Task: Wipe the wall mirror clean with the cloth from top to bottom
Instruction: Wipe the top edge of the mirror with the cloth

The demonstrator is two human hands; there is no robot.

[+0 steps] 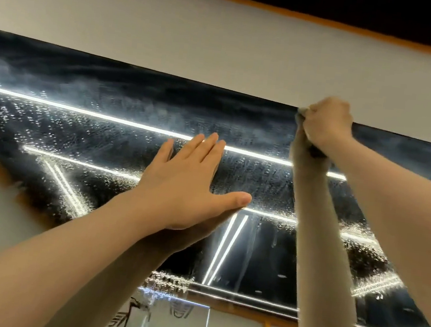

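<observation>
Glistening with droplets, the mirror has the cloth at its top edge.

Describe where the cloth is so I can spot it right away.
Follow the mirror along its top edge to the right. The right hand is fisted there against the glass, and the cloth is the small pale wad at its knuckles, unlike the flat, empty left hand.

Head camera tilts upward, close to mirror.

A studio-like room: large wall mirror reflecting ceiling light strips.
</observation>
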